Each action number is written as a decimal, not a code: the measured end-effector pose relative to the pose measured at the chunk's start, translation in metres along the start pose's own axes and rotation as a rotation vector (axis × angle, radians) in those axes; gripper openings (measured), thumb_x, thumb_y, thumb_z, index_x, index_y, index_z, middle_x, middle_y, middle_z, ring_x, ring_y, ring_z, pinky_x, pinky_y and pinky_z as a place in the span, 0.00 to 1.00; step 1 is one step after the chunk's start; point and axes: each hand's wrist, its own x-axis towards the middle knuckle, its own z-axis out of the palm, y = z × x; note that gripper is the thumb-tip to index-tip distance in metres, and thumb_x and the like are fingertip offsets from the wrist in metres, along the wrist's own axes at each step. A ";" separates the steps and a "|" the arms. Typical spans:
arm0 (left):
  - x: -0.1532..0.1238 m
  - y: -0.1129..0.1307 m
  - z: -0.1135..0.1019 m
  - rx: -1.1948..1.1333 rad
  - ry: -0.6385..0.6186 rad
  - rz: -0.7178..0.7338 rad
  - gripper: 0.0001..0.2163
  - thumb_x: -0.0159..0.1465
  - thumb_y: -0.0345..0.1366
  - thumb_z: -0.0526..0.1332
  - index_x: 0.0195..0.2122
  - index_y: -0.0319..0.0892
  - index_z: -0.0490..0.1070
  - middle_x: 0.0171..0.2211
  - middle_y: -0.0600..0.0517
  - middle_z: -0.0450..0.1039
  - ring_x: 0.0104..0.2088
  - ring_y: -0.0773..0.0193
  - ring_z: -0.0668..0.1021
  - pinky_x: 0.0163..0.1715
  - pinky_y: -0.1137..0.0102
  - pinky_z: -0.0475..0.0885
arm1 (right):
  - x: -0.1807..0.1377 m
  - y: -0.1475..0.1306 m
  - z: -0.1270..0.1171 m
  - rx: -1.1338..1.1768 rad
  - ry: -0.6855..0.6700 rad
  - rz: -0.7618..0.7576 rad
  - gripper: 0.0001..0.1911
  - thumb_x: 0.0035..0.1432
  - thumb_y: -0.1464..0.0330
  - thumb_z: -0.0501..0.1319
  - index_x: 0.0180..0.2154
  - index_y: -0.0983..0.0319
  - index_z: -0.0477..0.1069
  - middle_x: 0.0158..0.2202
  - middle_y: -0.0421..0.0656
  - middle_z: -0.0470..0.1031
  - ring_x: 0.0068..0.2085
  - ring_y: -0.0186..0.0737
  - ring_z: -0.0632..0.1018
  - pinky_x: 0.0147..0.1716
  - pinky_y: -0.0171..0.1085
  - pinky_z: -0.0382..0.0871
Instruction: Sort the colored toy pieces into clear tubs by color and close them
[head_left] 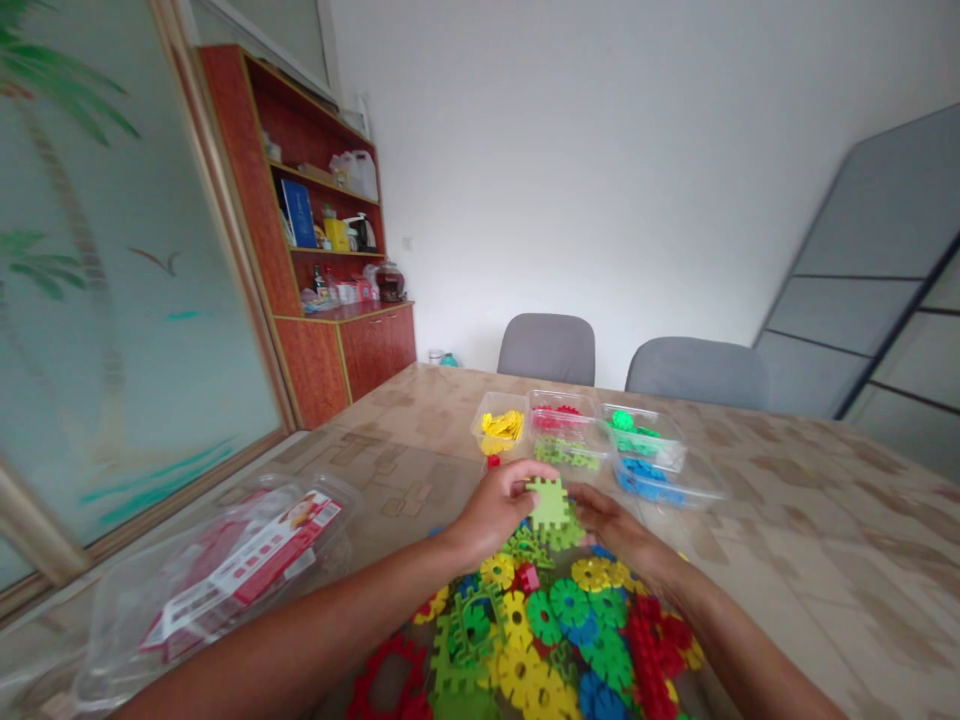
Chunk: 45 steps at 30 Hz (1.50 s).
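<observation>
My left hand [499,510] pinches a light green square building piece [550,503] with notched edges, tilted up above the pile. Its thumb lies on the near face. Close on the other side, my right hand [611,522] has its fingers curled at the edge of a second green notched piece [566,534], partly covered by the first. Below both hands spreads a mixed pile: yellow flower-shaped discs [519,672], green discs [570,602], red notched pieces [649,650] and several green square frames [469,625]. My forearms hide parts of the pile's sides.
Clear plastic boxes stand beyond my hands: one with yellow pieces [502,427], one with red and green pieces [566,452], one with green and blue pieces [649,480]. Clear packaging with a printed label [247,565] lies at left. Two grey chairs [547,345] stand behind the table.
</observation>
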 end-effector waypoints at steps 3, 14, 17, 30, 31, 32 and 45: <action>0.013 -0.019 0.018 0.134 -0.008 0.068 0.19 0.55 0.19 0.51 0.44 0.39 0.72 0.43 0.49 0.75 0.44 0.61 0.76 0.46 0.69 0.68 | -0.002 -0.003 0.002 0.004 0.021 0.052 0.18 0.53 0.55 0.58 0.43 0.57 0.70 0.38 0.41 0.75 0.39 0.43 0.76 0.39 0.43 0.70; 0.005 -0.032 0.012 0.467 -0.095 0.144 0.28 0.55 0.21 0.55 0.58 0.43 0.60 0.59 0.45 0.62 0.59 0.56 0.65 0.60 0.61 0.57 | 0.005 -0.003 0.011 -0.046 -0.004 -0.090 0.30 0.41 0.46 0.65 0.42 0.58 0.73 0.38 0.43 0.77 0.40 0.48 0.75 0.40 0.45 0.69; 0.001 -0.033 0.009 0.491 -0.207 0.060 0.30 0.59 0.23 0.54 0.63 0.40 0.53 0.63 0.41 0.55 0.62 0.53 0.60 0.61 0.57 0.54 | 0.007 -0.001 0.014 -0.058 -0.009 -0.126 0.28 0.44 0.46 0.65 0.41 0.58 0.73 0.39 0.44 0.77 0.42 0.49 0.75 0.45 0.47 0.67; -0.004 -0.040 -0.028 0.448 -0.068 0.138 0.17 0.58 0.24 0.55 0.46 0.40 0.72 0.47 0.48 0.74 0.49 0.59 0.74 0.51 0.67 0.65 | 0.005 -0.013 -0.015 -0.171 0.191 -0.118 0.29 0.41 0.46 0.66 0.40 0.59 0.72 0.34 0.44 0.77 0.36 0.47 0.76 0.36 0.43 0.70; -0.006 -0.044 -0.030 0.442 -0.102 0.138 0.15 0.58 0.23 0.54 0.42 0.40 0.74 0.44 0.49 0.76 0.45 0.60 0.76 0.48 0.69 0.67 | 0.004 -0.019 -0.021 -0.185 0.217 -0.120 0.28 0.42 0.47 0.66 0.40 0.59 0.72 0.33 0.43 0.76 0.35 0.46 0.75 0.35 0.42 0.69; -0.007 -0.048 -0.030 0.436 -0.126 0.142 0.14 0.58 0.23 0.54 0.40 0.40 0.75 0.41 0.50 0.77 0.43 0.62 0.77 0.46 0.70 0.68 | 0.004 -0.025 -0.028 -0.200 0.245 -0.122 0.28 0.43 0.48 0.66 0.41 0.59 0.71 0.33 0.43 0.76 0.34 0.45 0.75 0.33 0.41 0.69; -0.013 -0.053 -0.024 0.465 -0.166 0.207 0.15 0.55 0.20 0.54 0.38 0.40 0.75 0.38 0.51 0.78 0.41 0.63 0.77 0.44 0.72 0.68 | 0.120 -0.044 -0.067 -0.435 0.466 -0.075 0.14 0.63 0.64 0.58 0.48 0.63 0.68 0.47 0.45 0.72 0.42 0.41 0.76 0.40 0.45 0.73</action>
